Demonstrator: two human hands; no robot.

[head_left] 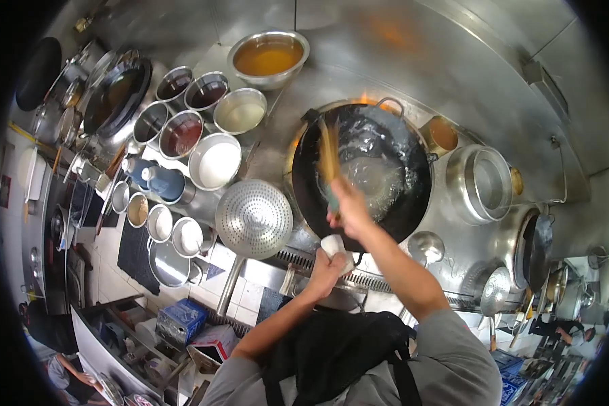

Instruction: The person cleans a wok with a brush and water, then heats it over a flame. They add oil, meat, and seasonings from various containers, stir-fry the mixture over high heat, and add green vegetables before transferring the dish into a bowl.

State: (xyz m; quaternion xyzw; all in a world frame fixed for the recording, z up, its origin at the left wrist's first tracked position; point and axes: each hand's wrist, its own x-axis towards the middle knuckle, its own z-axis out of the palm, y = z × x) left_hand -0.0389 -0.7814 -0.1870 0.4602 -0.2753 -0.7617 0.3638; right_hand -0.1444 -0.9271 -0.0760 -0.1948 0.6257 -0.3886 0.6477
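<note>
A large black wok with a wet, shiny inside and some cloudy liquid sits over the burner, with flames at its far rim. My right hand is closed round the lower end of a bamboo brush, whose bristles are over the left part of the wok and blurred by motion. At the wok's near edge my left hand grips a folded white cloth. To the left of the wok lies a perforated ladle, its handle pointing towards me.
Metal pots of sauces and powders stand at the left, below a bowl of amber liquid. Right of the wok are a ladle, stacked metal pots and a second strainer. Other people are at the lower corners.
</note>
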